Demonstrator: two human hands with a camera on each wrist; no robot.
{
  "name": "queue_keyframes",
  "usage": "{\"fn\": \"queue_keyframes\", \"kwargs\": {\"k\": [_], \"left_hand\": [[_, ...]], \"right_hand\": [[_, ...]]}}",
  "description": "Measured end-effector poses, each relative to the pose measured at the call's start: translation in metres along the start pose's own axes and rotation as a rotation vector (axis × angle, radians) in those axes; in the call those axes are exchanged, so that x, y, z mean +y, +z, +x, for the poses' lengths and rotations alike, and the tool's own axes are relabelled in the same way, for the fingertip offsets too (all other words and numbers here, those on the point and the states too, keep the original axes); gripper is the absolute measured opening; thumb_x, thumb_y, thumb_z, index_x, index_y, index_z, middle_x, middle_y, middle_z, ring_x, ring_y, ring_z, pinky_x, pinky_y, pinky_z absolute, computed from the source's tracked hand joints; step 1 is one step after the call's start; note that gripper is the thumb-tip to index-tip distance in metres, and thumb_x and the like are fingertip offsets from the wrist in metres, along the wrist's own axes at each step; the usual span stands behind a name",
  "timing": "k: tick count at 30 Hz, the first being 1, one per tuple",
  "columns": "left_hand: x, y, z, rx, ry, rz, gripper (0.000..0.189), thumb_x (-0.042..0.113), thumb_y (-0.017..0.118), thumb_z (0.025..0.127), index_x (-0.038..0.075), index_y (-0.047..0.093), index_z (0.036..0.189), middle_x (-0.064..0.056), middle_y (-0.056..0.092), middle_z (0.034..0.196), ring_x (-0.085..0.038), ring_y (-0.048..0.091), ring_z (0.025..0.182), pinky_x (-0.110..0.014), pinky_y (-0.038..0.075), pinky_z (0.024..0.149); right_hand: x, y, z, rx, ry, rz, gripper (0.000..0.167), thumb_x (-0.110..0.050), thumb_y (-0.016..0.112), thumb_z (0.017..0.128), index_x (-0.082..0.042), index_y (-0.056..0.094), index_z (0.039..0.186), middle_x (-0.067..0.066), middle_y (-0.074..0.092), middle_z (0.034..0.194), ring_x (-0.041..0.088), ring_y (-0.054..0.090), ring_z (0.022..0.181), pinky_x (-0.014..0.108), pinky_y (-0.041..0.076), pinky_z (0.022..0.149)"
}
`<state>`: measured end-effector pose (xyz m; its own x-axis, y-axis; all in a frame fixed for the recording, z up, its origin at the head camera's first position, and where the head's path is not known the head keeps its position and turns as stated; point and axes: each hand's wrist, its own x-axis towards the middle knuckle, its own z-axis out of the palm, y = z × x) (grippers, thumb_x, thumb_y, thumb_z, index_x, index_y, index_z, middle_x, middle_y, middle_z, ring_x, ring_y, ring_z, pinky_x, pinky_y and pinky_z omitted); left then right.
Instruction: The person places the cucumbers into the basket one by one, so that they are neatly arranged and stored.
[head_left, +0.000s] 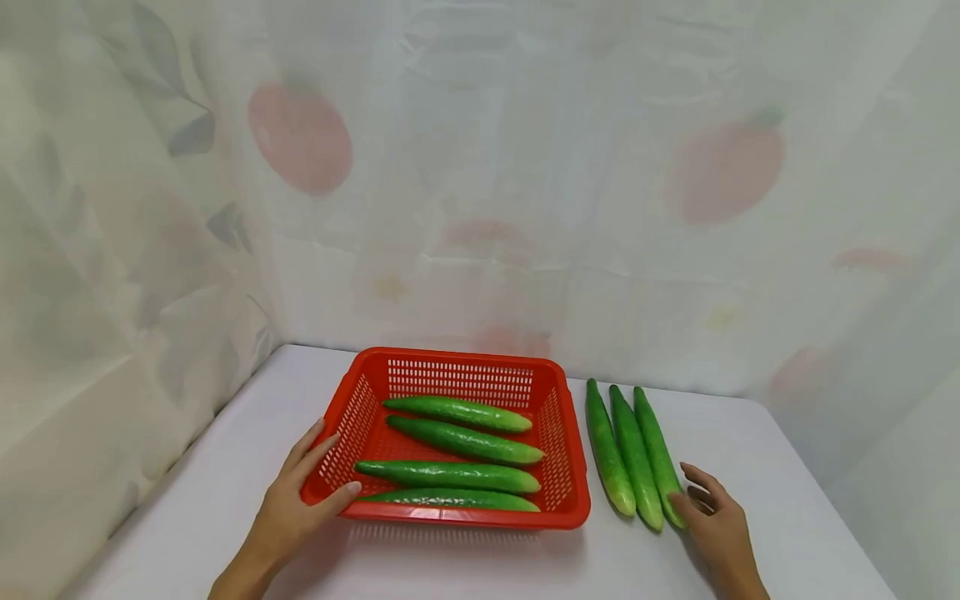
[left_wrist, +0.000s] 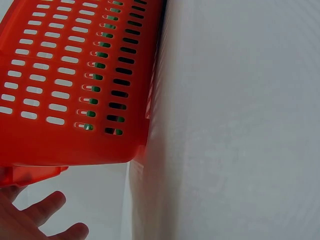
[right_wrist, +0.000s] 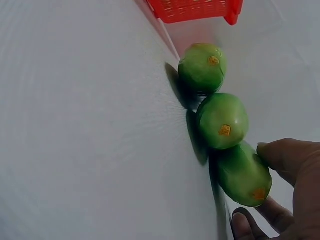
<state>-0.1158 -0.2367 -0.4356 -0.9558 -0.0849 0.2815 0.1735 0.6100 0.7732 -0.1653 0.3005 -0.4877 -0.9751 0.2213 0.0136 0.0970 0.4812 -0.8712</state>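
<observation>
Several green cucumbers lie crosswise inside a red plastic basket. At the basket's front left corner is my left hand, with the thumb on the rim and the fingers spread along the left side. In the left wrist view those fingers look extended beside the basket's slotted wall. Three more cucumbers lie side by side on the table, right of the basket. My right hand holds the near end of the rightmost cucumber between thumb and fingers; the right wrist view shows this cucumber touching its neighbour.
A white table carries everything. Behind it hangs a pale curtain printed with red fruit, and another sheet runs along the left side. The basket stands close to the left of the loose cucumbers.
</observation>
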Motion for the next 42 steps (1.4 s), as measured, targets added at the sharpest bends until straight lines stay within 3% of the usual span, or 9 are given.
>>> {"fn": "queue_keyframes", "kwargs": {"k": [3,8,13,16,20,25,29,31,42], "left_hand": [[-0.0001,-0.0006,-0.0001,-0.002,-0.004,-0.004,0.070,0.029,0.079,0.081,0.007,0.049,0.140,0.004,0.024,0.155,-0.032,0.030,0.133,-0.063,0.032,0.093],[-0.0006,-0.0010,-0.0003,-0.007,-0.012,-0.001,0.071,0.030,0.079,0.081,0.007,0.049,0.141,0.004,0.024,0.155,-0.032,0.030,0.133,-0.064,0.032,0.093],[-0.0020,-0.0007,0.0009,-0.010,-0.004,-0.006,0.071,0.029,0.079,0.081,0.008,0.049,0.141,0.005,0.023,0.155,-0.032,0.029,0.134,-0.064,0.031,0.093],[-0.0019,-0.0008,0.0013,-0.012,-0.004,-0.010,0.071,0.029,0.079,0.081,0.009,0.049,0.141,0.006,0.023,0.156,-0.032,0.028,0.134,-0.064,0.031,0.093],[-0.0007,-0.0010,0.0012,-0.009,-0.001,-0.009,0.070,0.028,0.079,0.081,0.008,0.049,0.141,0.005,0.023,0.156,-0.033,0.030,0.134,-0.062,0.031,0.093],[0.0002,-0.0009,0.0007,-0.005,0.003,-0.010,0.069,0.027,0.079,0.081,0.007,0.050,0.140,0.004,0.024,0.155,-0.032,0.031,0.133,-0.060,0.032,0.092],[0.0000,-0.0006,0.0006,-0.004,0.002,-0.008,0.069,0.028,0.079,0.081,0.007,0.050,0.140,0.004,0.024,0.155,-0.032,0.031,0.132,-0.060,0.032,0.092],[-0.0003,-0.0006,0.0007,-0.004,0.000,-0.006,0.069,0.028,0.079,0.081,0.007,0.050,0.140,0.004,0.024,0.155,-0.032,0.032,0.132,-0.060,0.033,0.092],[0.0004,-0.0011,0.0005,-0.008,-0.008,0.009,0.070,0.031,0.078,0.081,0.008,0.049,0.141,0.004,0.023,0.156,-0.033,0.031,0.133,-0.063,0.033,0.092]], "right_hand": [[-0.0003,0.0023,-0.0002,0.007,-0.003,-0.042,0.057,-0.028,0.068,0.092,-0.008,0.047,0.141,0.024,0.042,0.140,0.043,0.046,0.122,0.011,0.041,0.080],[-0.0015,0.0065,-0.0011,0.050,-0.052,-0.143,0.053,-0.018,0.069,0.090,-0.006,0.050,0.138,0.022,0.046,0.136,0.042,0.050,0.117,0.036,0.045,0.090],[0.0012,0.0082,-0.0027,0.109,-0.110,-0.217,0.050,-0.003,0.069,0.084,-0.003,0.054,0.133,0.025,0.054,0.126,0.042,0.055,0.110,0.042,0.046,0.082],[0.0021,0.0082,-0.0028,0.154,-0.093,-0.210,0.046,-0.004,0.069,0.085,-0.004,0.058,0.130,0.026,0.058,0.121,0.041,0.058,0.105,0.039,0.047,0.074],[0.0013,0.0075,-0.0030,0.238,-0.010,-0.145,0.038,-0.013,0.065,0.090,-0.006,0.061,0.127,0.026,0.061,0.118,0.037,0.059,0.105,0.033,0.045,0.073],[0.0017,0.0049,-0.0022,0.345,0.126,-0.012,0.039,-0.023,0.059,0.095,-0.006,0.060,0.130,0.019,0.058,0.128,0.030,0.051,0.115,0.034,0.039,0.085],[0.0037,0.0031,-0.0007,0.409,0.159,0.057,0.044,-0.027,0.059,0.095,-0.004,0.058,0.133,0.018,0.055,0.133,0.031,0.046,0.121,0.043,0.037,0.095],[0.0047,0.0027,0.0001,0.442,0.163,0.076,0.045,-0.029,0.060,0.095,-0.005,0.058,0.133,0.018,0.055,0.133,0.031,0.047,0.120,0.042,0.037,0.096],[0.0059,0.0026,0.0009,0.524,0.209,0.176,0.045,-0.029,0.067,0.091,-0.009,0.062,0.130,0.018,0.058,0.127,0.016,0.049,0.107,0.009,0.035,0.075]]}}
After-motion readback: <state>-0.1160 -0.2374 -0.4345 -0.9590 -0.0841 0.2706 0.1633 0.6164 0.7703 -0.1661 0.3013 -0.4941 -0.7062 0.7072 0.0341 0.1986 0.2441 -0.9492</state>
